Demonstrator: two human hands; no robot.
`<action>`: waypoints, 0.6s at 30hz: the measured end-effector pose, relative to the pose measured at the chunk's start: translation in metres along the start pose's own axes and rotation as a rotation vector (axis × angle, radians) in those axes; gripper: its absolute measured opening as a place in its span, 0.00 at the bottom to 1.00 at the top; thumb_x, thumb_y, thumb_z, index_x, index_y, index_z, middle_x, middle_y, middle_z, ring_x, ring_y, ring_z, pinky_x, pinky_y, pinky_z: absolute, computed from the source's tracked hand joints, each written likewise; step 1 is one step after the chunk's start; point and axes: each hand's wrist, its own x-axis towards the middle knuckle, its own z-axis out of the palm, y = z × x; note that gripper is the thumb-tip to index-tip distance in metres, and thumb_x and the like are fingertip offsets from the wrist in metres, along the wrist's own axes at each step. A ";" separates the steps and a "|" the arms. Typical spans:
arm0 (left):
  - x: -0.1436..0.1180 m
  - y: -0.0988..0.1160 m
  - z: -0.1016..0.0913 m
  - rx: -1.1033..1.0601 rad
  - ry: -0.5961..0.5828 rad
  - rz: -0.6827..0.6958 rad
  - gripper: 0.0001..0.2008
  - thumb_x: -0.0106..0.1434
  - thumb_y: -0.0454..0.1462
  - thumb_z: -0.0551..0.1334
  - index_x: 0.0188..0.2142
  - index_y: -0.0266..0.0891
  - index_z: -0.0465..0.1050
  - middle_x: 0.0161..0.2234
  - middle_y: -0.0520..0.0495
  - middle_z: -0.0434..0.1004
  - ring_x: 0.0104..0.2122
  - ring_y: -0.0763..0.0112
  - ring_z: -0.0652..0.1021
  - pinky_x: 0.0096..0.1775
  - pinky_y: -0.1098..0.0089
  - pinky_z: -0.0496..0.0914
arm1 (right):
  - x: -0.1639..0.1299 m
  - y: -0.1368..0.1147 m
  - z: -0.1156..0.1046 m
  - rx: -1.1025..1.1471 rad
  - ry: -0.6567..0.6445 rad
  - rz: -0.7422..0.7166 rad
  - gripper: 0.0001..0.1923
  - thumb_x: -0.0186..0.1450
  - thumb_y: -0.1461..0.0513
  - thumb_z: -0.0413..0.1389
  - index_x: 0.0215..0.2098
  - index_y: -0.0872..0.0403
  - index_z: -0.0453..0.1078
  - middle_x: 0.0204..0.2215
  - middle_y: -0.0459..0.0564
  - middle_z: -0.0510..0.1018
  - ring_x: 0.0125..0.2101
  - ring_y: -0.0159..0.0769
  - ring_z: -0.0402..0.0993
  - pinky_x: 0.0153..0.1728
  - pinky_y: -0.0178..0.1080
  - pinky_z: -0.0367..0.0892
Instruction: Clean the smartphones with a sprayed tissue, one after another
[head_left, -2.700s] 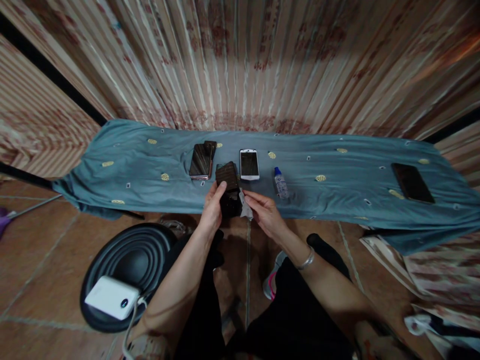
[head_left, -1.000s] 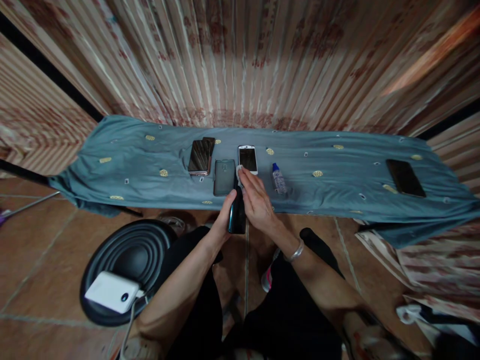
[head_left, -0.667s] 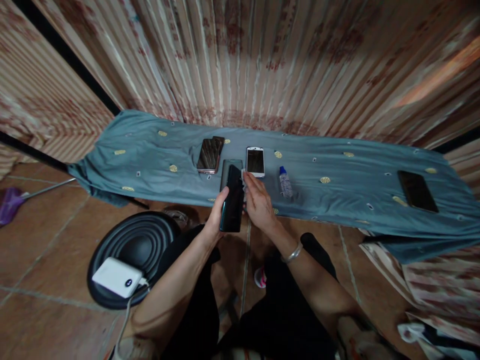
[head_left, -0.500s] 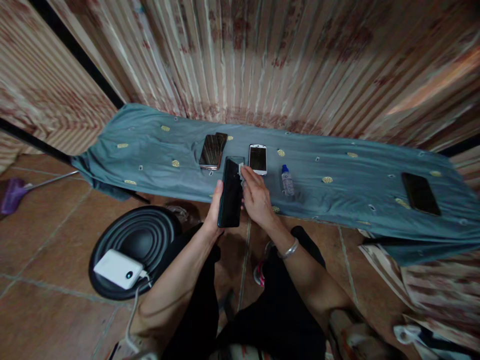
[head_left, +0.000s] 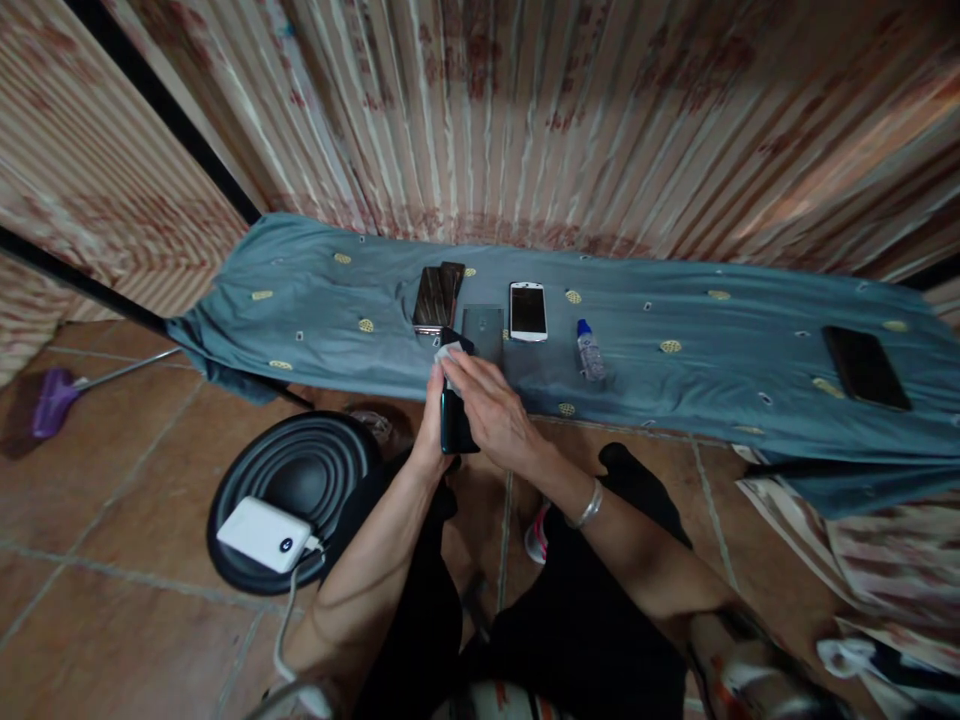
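At the table's near edge: left hand [head_left: 433, 420] gripping dark phone [head_left: 453, 428]; right hand [head_left: 487, 412] pressing cloth [head_left: 448, 352] on it, bottle [head_left: 589, 351] at 2 o'clock.

Six phones show: one dark phone [head_left: 454, 420] in hand, five on the blue-grey cloth [head_left: 315, 320]. One small clear bottle [head_left: 589, 350] and one white power bank [head_left: 264, 534] are there.

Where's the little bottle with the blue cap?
The little bottle lies on the blue cloth, just right of the white phone.

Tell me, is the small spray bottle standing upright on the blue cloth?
No, the small spray bottle lies on its side on the blue cloth, right of the white phone.
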 end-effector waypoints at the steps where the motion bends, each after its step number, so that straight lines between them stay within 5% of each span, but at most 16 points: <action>1: 0.000 0.001 -0.001 -0.015 0.010 -0.008 0.21 0.74 0.41 0.48 0.55 0.36 0.74 0.48 0.45 0.83 0.61 0.70 0.71 0.63 0.73 0.63 | -0.002 -0.003 0.001 0.000 0.005 -0.015 0.27 0.71 0.69 0.40 0.66 0.59 0.61 0.63 0.61 0.68 0.65 0.44 0.60 0.65 0.51 0.61; 11: -0.003 -0.012 -0.006 -0.061 -0.176 -0.023 0.18 0.73 0.39 0.51 0.51 0.34 0.76 0.50 0.46 0.81 0.60 0.69 0.73 0.60 0.75 0.65 | -0.001 0.017 -0.003 -0.079 0.012 0.070 0.30 0.71 0.68 0.38 0.70 0.53 0.54 0.66 0.55 0.64 0.68 0.40 0.55 0.66 0.52 0.58; 18: -0.002 -0.001 -0.004 0.063 -0.065 -0.137 0.22 0.72 0.45 0.49 0.51 0.35 0.76 0.34 0.45 0.85 0.39 0.64 0.84 0.43 0.68 0.78 | -0.006 0.038 -0.006 -0.111 -0.033 0.149 0.31 0.69 0.68 0.41 0.70 0.56 0.53 0.67 0.57 0.62 0.67 0.42 0.56 0.67 0.53 0.58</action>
